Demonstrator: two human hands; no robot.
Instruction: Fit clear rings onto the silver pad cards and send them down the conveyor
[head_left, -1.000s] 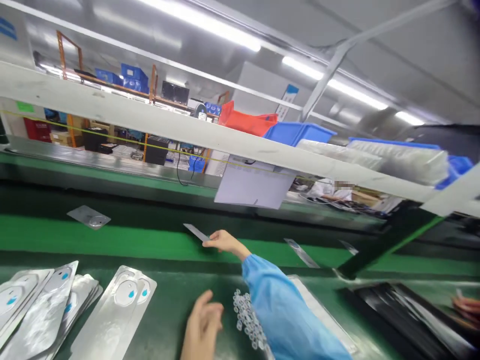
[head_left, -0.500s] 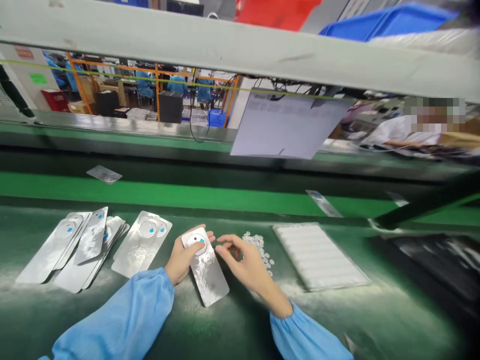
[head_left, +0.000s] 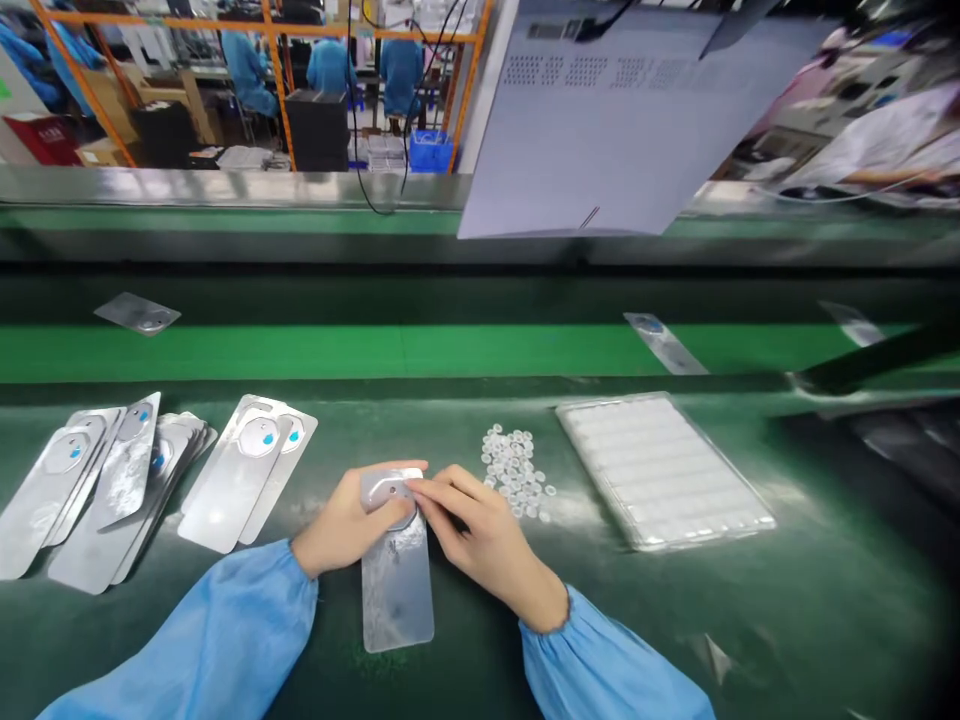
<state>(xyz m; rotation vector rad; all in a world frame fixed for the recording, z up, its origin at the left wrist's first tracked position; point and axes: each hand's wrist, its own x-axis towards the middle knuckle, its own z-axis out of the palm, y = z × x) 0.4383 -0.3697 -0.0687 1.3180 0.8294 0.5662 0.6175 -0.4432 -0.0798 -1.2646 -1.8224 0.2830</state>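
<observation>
Left hand (head_left: 341, 525) grasps a silvery panel (head_left: 397, 585) as the right hand (head_left: 484, 535) touches its upper end, any pinch unclear, small clear rings (head_left: 514, 468) just beyond

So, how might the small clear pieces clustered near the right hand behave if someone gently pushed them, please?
The small clear pieces would probably scatter rather than move as one, since they lie loose, with strays at the edge. Each is likely light, being tiny. They may slide easily, as the green tabletop looks smooth and shiny.

blue crate (head_left: 430, 152) — orange rack (head_left: 271, 28)
</observation>
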